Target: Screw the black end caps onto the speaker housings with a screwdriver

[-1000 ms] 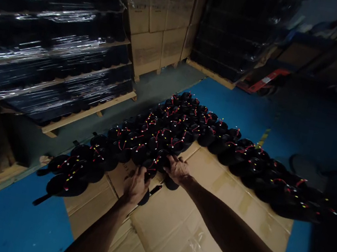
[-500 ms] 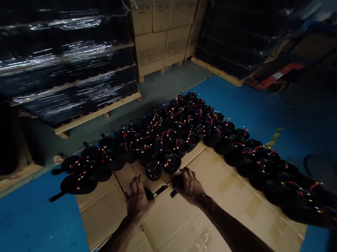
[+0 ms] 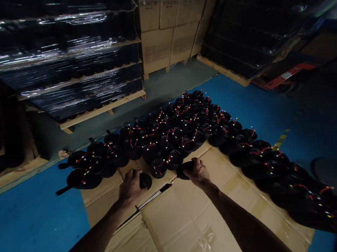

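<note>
My left hand (image 3: 130,186) is closed around a black cylinder (image 3: 145,181) just above or on the cardboard; I cannot tell whether it touches. Its dark round end faces me. To the right, my right hand (image 3: 199,173) grips another black cylinder (image 3: 184,170) from its right side, at the edge of the group. Many similar black cylinders with red wires (image 3: 159,168) stand packed together beyond both hands, with small yellow and white tips on the wires. Between the hands, a slim dark strip (image 3: 164,187) lies along the seam of the cardboard sheets (image 3: 185,216).
A row of black cylinders (image 3: 270,168) runs off to the right. Film-wrapped pallet stacks (image 3: 71,48) stand at the left, cardboard boxes (image 3: 157,50) behind, and a red pallet jack (image 3: 286,77) at the back right. Blue floor (image 3: 25,214) borders the cardboard.
My right hand has moved forward with its cylinder, up against the standing group. The left hand has shifted left with its cylinder, away from the seam. The camera view has swung slightly.
</note>
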### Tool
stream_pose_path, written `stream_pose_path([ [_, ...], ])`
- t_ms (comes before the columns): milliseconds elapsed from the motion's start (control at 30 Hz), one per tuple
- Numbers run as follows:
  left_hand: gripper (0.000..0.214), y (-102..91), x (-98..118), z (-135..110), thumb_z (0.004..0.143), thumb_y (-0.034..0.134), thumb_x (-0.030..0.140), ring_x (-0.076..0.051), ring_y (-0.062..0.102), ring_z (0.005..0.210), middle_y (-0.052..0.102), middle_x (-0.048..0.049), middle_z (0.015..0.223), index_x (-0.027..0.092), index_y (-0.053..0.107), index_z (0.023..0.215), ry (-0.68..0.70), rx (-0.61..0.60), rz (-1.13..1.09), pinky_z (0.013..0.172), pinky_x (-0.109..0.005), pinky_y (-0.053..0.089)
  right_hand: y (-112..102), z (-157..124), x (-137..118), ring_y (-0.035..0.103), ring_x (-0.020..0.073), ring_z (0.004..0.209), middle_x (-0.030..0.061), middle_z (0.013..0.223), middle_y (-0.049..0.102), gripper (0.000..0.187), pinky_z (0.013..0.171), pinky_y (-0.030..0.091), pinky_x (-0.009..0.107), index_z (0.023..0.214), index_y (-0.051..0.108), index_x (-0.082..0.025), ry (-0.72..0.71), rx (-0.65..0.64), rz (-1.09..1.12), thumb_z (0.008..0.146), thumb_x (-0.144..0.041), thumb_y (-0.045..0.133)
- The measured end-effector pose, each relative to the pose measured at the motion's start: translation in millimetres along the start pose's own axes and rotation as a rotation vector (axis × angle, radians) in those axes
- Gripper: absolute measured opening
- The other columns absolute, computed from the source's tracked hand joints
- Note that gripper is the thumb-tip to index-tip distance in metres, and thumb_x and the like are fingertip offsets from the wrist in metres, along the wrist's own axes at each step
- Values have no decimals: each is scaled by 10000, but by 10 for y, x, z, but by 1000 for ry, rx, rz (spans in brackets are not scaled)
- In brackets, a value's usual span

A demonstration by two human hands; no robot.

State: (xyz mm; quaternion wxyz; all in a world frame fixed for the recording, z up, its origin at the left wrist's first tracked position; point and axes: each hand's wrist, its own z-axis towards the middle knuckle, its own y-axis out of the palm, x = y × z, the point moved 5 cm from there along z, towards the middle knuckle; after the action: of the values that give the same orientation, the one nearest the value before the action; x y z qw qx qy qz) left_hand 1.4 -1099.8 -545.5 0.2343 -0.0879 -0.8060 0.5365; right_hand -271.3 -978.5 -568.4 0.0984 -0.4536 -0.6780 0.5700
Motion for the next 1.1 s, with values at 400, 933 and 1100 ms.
stream_pose_path([
  [400,559,55,1,-56,761,763,197,-254,536,1248,561,-83,1284,249,557,1277,33,27,-26,900,-326,522,26,-306,-203,552,352,1173,182,1361,543,626,893,456,408,1384,480,-138,13,26,28,819,-321,680],
  [933,656,-175,-185,528,676,832,106,-304,499,1309,465,-91,1378,270,583,1261,179,321,-192,1052,-457,502,807,-1124,-1466,457,306,1288,150,1440,506,659,992,508,380,1422,474,-155,-520,-104,-83,805,-262,680],
  [1100,616,-105,-276,532,735,796,141,-273,493,1343,413,-120,1435,227,530,1284,192,403,-368,1104,-442,470,850,-1055,-1642,440,316,1302,151,1483,468,669,1003,501,428,1455,439,-177,-513,-85,-127,827,-221,668],
])
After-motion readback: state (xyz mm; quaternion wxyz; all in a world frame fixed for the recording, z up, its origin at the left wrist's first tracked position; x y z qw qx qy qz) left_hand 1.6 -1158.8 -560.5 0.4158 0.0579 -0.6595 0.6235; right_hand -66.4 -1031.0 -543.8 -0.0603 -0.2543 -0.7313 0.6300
